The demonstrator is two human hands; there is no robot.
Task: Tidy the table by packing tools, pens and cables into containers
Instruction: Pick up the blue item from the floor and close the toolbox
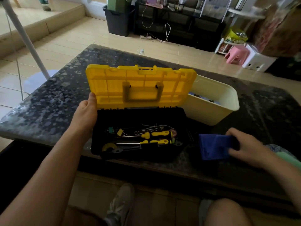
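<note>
Reader: Toolbox (pixel 140 116) at centre, on the speckled table (pixel 57 98). Why does its yellow lid (pixel 114 82) stand upright?

Legend: Left hand (pixel 85 110) steadies it, with the thumb laid on the lid's left edge and the fingers hidden behind. This presumably keeps the black base open for loading. Yellow-handled screwdrivers (pixel 156 135) and small clips (pixel 119 132) already lie inside.

Reader: And the right hand (pixel 247 144)?

Legend: Its fingers curl over a flat blue item (pixel 213 147), thumb beneath, just beside the toolbox's right end and low over the table. What the item is cannot be told; it is probably next to be packed. Cream bin (pixel 211 95) stands behind, close against the lid's right corner; its contents are too small to name.
</note>
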